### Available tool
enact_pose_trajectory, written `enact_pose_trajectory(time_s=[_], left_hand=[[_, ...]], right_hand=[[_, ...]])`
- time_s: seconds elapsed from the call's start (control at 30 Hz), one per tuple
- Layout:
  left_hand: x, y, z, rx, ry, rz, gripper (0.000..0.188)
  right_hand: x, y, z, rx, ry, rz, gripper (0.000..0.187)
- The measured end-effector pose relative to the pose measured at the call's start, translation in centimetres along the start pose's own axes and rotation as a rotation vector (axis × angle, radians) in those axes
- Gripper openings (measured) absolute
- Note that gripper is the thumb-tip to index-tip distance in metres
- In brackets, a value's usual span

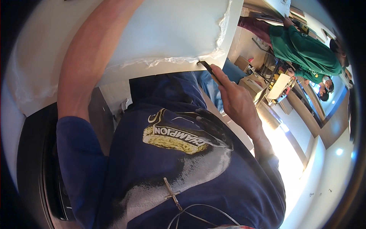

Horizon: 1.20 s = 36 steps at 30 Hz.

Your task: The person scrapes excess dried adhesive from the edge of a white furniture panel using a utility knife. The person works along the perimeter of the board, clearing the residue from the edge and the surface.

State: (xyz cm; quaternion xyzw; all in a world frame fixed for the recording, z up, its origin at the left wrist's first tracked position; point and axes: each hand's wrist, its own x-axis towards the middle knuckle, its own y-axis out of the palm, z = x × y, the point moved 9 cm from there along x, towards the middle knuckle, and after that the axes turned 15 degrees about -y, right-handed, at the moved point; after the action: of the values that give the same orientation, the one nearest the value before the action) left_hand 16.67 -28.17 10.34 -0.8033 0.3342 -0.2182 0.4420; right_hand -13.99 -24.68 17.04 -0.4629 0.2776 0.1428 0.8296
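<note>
My right hand point(237, 98) is closed around a slim black hand tool point(208, 68) with a small hooked tip; its exact kind is not clear. The tip is at the near right edge of a large white panel point(164, 32), close to a ragged strip of whitish, crinkled material point(167, 60) that runs along the panel's near and right sides. My left forearm point(89, 57) reaches up over the panel's left part, and its hand lies beyond the top of the picture.
A black piece of equipment point(36, 160) stands at my left. To the right, a person in a green top point(305, 49) works, with others farther off. Beside them are a cardboard box point(251, 84), scattered tools and wooden boards. Blue plastic point(213, 89) hangs below the panel. Bright light falls on the floor.
</note>
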Motion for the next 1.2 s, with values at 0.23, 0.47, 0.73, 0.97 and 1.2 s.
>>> enact_pose_trajectory(time_s=[0.23, 0.47, 0.73, 0.97, 1.2], left_hand=[[-0.6, -1.3, 0.2, -0.002, 0.078, -0.160, 0.042], [-0.2, -0.3, 0.3, 0.046, 0.020, -0.042, 0.041], [-0.8, -0.3, 1.0, 0.016, 0.045, -0.079, 0.044], [-0.4, -0.5, 0.1, 0.041, 0.043, -0.040, 0.042], [-0.9, -1.1, -1.1, 0.111, 0.044, -0.073, 0.041]], right_hand=[[-0.5, -0.3, 1.2, -0.149, 0.106, 0.084, 0.060], [-3.1, -0.9, -0.3, 0.170, 0.200, -0.155, 0.056], [-3.0, 4.3, 0.2, 0.785, 0.344, -0.255, 0.059], [-3.2, 5.0, 3.3, 0.872, 0.508, -0.408, 0.060], [-4.4, 5.2, 5.2, 0.857, 0.753, -0.506, 0.057]])
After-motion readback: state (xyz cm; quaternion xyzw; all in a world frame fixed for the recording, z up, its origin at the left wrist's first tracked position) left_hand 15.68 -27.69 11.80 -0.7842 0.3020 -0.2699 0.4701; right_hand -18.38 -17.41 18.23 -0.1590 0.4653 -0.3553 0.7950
